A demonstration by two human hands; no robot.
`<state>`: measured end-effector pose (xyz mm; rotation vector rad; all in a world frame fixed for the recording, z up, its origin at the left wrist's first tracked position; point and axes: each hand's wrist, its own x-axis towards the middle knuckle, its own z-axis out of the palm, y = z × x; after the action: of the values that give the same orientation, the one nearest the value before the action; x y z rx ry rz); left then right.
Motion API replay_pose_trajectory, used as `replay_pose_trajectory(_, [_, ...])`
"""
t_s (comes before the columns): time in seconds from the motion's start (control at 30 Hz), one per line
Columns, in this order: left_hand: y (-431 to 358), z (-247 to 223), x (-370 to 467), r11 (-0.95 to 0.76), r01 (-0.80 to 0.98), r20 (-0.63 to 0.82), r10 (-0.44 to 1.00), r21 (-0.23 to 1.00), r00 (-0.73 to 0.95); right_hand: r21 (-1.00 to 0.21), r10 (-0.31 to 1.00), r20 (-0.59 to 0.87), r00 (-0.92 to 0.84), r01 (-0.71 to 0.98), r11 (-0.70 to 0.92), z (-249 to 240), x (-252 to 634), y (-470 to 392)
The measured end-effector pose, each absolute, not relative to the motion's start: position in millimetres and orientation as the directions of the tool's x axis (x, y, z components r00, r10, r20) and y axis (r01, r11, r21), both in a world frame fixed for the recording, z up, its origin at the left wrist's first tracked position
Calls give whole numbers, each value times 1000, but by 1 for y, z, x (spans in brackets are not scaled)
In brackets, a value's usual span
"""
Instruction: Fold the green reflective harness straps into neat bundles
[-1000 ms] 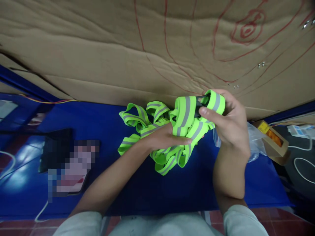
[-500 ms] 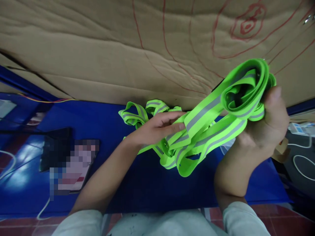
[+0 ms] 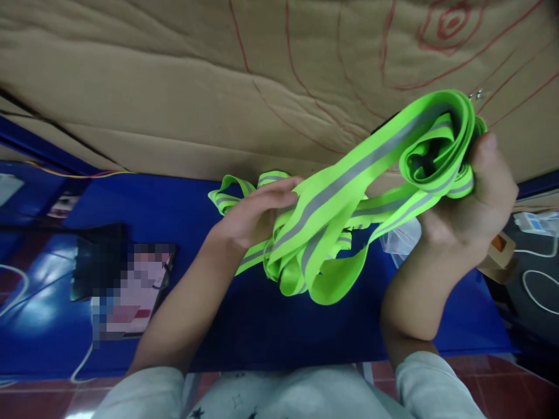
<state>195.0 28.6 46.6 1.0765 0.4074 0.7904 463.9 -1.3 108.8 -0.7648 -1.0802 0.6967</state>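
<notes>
A neon green strap (image 3: 345, 177) with a grey stripe stretches between my hands above the blue table (image 3: 288, 337). My right hand (image 3: 489, 192) is wrapped round its coiled end, raised at the right. Loose folds hang beside my left hand (image 3: 262, 212), whose fingers are closed on the strap at the left. More green strap (image 3: 227, 198) lies in loops behind my left hand, against the cardboard. The fingertips of my right hand are mostly hidden behind the coil.
Brown cardboard (image 3: 152, 87) with red lines stands along the back. On the left lie a dark flat object (image 3: 98, 265) and a partly blurred phone-like item (image 3: 140, 285) with a white cable. A clear plastic bag (image 3: 402, 238) and an open small box (image 3: 500, 256) are at the right.
My left hand has moved left, away from the coil, and the strap between my hands is longer and straighter. My right hand has risen slightly and still grips the coil.
</notes>
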Motion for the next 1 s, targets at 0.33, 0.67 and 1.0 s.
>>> replay_pose_trajectory(0.33, [-2, 74, 205, -729, 78, 612, 624, 680, 486, -956, 947, 292, 137, 2, 294, 100, 416, -15])
replay_pose_trajectory(0.67, [-7, 93, 192, -540, 235, 498, 840, 808, 214, -859, 918, 297, -262, 346, 377, 110, 420, -29])
replay_pose_trajectory(1.0, [22, 87, 170, -539, 316, 481, 841, 781, 246, -870, 967, 255, 24, 443, 218, 104, 425, -19])
